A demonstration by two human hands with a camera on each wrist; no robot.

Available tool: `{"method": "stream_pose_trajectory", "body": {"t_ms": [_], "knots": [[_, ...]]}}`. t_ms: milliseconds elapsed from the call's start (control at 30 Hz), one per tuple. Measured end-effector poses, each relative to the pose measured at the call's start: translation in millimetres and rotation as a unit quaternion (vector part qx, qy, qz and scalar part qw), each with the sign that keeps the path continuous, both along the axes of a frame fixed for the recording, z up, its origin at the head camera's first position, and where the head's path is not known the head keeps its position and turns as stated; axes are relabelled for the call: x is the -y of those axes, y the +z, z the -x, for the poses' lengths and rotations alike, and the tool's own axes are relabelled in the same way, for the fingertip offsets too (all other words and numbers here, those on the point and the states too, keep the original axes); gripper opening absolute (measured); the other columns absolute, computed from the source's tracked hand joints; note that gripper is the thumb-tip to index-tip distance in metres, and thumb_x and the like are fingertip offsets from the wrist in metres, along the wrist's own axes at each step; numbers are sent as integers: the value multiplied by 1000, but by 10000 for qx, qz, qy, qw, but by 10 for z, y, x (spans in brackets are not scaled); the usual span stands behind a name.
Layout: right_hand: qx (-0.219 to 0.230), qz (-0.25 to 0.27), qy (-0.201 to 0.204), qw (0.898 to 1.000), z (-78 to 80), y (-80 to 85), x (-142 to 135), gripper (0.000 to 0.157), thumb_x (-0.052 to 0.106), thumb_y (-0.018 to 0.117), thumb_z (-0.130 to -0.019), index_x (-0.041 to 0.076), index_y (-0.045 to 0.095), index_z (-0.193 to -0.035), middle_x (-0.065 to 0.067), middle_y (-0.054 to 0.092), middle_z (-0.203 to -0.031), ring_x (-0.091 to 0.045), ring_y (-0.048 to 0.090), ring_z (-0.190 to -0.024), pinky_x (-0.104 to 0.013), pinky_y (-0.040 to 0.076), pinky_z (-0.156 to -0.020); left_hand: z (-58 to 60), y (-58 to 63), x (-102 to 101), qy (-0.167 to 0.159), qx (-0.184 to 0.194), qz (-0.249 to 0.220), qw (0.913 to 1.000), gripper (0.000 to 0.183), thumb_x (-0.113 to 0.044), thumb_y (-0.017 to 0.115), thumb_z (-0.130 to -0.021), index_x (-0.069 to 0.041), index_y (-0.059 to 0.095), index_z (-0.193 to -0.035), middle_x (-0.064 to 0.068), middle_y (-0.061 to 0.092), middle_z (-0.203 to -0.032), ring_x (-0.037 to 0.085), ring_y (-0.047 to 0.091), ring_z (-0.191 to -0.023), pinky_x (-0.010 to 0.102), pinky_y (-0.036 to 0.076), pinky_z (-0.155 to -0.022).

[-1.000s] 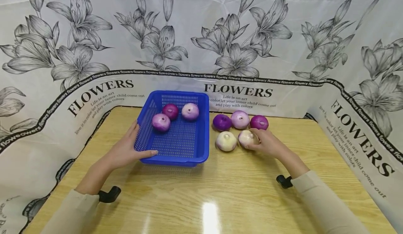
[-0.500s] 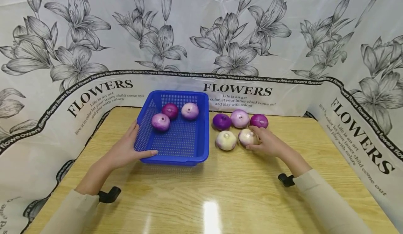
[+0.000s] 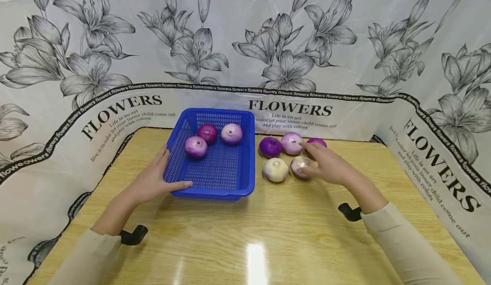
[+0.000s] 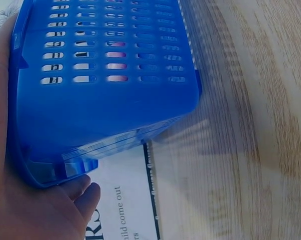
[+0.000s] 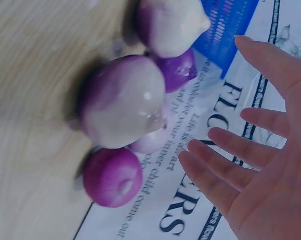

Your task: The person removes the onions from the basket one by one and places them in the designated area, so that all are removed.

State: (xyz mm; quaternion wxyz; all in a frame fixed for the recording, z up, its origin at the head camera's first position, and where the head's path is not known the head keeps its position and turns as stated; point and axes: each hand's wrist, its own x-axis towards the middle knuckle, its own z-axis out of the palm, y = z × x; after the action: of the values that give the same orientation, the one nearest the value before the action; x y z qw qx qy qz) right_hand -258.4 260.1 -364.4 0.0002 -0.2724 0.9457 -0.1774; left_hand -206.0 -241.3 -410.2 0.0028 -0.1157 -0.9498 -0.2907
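My left hand (image 3: 150, 180) holds the near-left corner of a blue plastic basket (image 3: 249, 157). Its thumb lies over the front rim, and in the left wrist view fingertips (image 4: 88, 200) curl beneath the rim. Inside the basket sit three purple-and-white onions, one of them a deep-red onion (image 3: 207, 133). My right hand (image 3: 331, 165) hovers with spread fingers above a pale onion (image 3: 299, 165), holding nothing. Beside that one is a whitish onion (image 3: 275, 170). Behind them stand a dark purple onion (image 3: 270, 147), a lilac onion (image 3: 292, 143) and a partly covered magenta onion (image 5: 113, 177).
The wooden table (image 3: 215, 238) runs back to a white cloth (image 3: 215, 102) printed with flowers and lettering, which also walls in both sides. Black wrist mounts (image 3: 133, 235) stick out beside both forearms. The basket's right wall stands close to the onions on the table.
My right hand has let go of the pale onion, its fingers lifting and spreading over the back row. That onion stays on the table. The left hand and the basket stay put.
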Motion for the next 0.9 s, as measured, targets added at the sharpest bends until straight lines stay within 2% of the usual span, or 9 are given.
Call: {"method": "stream_pose_trajectory", "body": {"t_ms": [167, 267, 467, 567, 700, 767, 900], "knots": [[-78, -30, 190, 9998, -46, 121, 157, 75, 29, 73, -96, -1, 38, -155, -31, 48, -146, -47, 53, -128, -63, 40, -110, -4, 6, -11, 12, 37, -29, 10000, 135, -75, 73, -78, -2, -1, -164, 12, -9, -171, 46, 9, -155, 67, 19, -119], [-71, 14, 229, 9997, -56, 178, 276, 70, 31, 69, -99, 2, 40, -155, -28, 41, -155, -47, 47, -137, -63, 35, -114, -5, 18, -13, 0, 31, -22, 10000, 135, -75, 73, -78, 0, -2, -163, 14, -10, -171, 47, 8, -154, 68, 19, -119], [-283, 421, 654, 9966, -32, 251, 540, 58, 31, 68, -100, 2, 51, -148, -21, 54, -144, -37, 54, -130, -57, 44, -109, -5, 16, -10, 17, 65, 15, 10000, 135, -75, 72, -78, -1, -2, -163, 13, -10, -171, 46, 7, -155, 68, 19, -119], [-351, 617, 926, 9932, -19, 294, 699, 52, 30, 67, -101, 3, 56, -144, -19, 56, -142, -35, 52, -133, -54, 41, -113, -13, 12, -10, -2, 43, -19, 10000, 134, -75, 72, -79, -2, -2, -163, 13, -10, -171, 46, 8, -155, 68, 20, -118], [-365, 651, 1156, 9905, -6, 360, 939, 49, 34, 63, -103, 5, 57, -143, -17, 53, -149, -34, 45, -143, -52, 34, -119, -48, 31, -1, -8, 58, -32, 10000, 133, -73, 73, -80, -1, -3, -163, 15, -9, -171, 47, 9, -154, 69, 20, -118], [-312, 699, 1238, 9894, 4, 406, 1062, 48, 34, 62, -104, 5, 58, -142, -17, 55, -146, -33, 48, -139, -51, 36, -118, -55, 43, 1, -4, 57, -16, 10000, 133, -73, 72, -80, -1, -3, -163, 15, -9, -171, 48, 9, -154, 69, 20, -118], [-66, 794, 1425, 9866, 53, 492, 1310, 48, 33, 61, -104, 6, 57, -143, -13, 60, -138, -27, 58, -124, -45, 49, -105, -49, 54, 0, -8, 40, 6, 10000, 132, -73, 72, -80, -1, -3, -163, 15, -9, -171, 48, 9, -154, 69, 20, -118]]}}
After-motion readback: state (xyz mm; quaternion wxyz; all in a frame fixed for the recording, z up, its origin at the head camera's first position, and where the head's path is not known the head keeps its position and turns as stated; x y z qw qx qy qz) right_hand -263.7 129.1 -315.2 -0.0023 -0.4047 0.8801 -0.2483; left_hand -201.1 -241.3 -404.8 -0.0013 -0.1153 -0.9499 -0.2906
